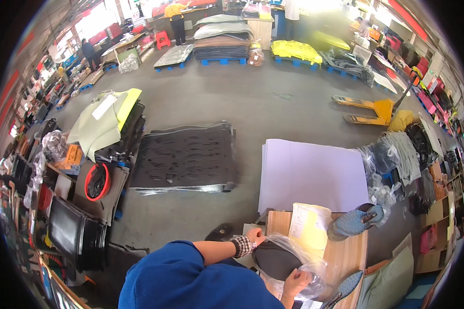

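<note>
A clear plastic bag [314, 270] lies at the near edge of the wooden table, around or over a dark, rounded flat piece [276, 260]. My left hand [255, 236], below a checked cuff, has its fingers closed at the bag's far left edge. My right hand [297, 281] pinches the plastic on the near right side. Beyond the bag are yellow and white paper sheets [310, 226]. A blue patterned shoe sole [358, 220] sits at the table's far right corner, and another blue sole [348, 286] is near my right hand.
The wooden table [351, 252] is in front of me. Past it lie a stack of lilac sheets [312, 172] and a stack of cut black sheets [185, 157]. A yellow pallet jack [374, 110] stands far right; a red basin [98, 182] is at left. People work farther back.
</note>
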A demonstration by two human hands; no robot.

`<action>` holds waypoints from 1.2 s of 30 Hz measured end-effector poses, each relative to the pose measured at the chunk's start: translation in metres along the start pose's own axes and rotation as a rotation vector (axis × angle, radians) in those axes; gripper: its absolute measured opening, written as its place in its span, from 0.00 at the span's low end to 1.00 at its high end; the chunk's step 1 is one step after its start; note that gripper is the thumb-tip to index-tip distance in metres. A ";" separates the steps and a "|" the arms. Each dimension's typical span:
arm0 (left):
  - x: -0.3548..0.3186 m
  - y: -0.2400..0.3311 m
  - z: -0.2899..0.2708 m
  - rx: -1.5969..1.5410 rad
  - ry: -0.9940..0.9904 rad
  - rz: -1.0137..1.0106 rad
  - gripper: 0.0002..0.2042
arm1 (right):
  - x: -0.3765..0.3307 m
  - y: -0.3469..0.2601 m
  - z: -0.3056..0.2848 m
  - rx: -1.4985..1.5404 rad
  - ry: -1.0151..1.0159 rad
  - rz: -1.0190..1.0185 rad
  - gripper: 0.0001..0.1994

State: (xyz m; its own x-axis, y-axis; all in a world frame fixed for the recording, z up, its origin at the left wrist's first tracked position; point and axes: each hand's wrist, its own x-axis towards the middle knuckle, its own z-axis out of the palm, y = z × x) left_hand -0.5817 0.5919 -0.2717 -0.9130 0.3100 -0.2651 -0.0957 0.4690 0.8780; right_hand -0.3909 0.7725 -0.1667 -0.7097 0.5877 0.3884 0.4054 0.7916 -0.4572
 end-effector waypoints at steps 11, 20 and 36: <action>0.002 0.060 -0.059 0.530 -0.503 0.330 0.19 | -0.013 -0.001 0.015 -0.150 0.078 -0.076 0.08; -0.033 0.125 -0.120 0.239 -0.738 0.094 0.18 | -0.029 0.009 0.028 -0.163 0.047 0.040 0.08; -0.072 0.253 -0.154 -1.073 -0.884 -0.185 0.21 | 0.045 -0.040 -0.218 0.559 0.444 0.511 0.05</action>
State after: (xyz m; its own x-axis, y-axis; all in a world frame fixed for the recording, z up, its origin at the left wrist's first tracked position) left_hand -0.6012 0.5603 0.0306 -0.3442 0.9137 -0.2163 -0.8045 -0.1682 0.5697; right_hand -0.3138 0.8036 0.0433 -0.1818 0.9507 0.2512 0.1880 0.2844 -0.9401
